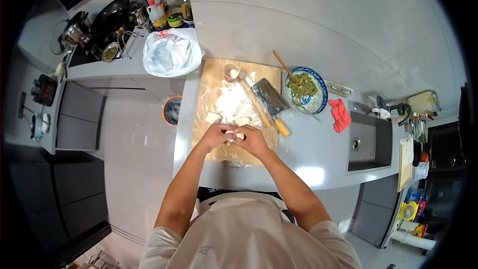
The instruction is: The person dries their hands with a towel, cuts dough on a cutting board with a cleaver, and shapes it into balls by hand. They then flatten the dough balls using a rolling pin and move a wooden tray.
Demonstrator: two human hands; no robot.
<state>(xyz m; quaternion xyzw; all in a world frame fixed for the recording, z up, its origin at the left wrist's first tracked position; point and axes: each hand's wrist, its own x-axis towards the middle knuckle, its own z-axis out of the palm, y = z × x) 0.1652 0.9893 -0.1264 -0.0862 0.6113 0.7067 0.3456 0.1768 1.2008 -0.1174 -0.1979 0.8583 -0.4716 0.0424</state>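
Note:
A small piece of pale dough is between my two hands, over the near part of the floured wooden board. My left hand has its fingers closed on the dough's left side. From the right, my right hand pinches the same dough. Just beyond my hands lie two more dough pieces, one at the left and one at the right. A rolling pin and a cleaver with a yellow handle rest side by side on the board's right half.
A small cup stands at the board's back. Right of the board are a blue-rimmed bowl of green filling with chopsticks, a red cloth and a sink. At the back left is a white plastic bag.

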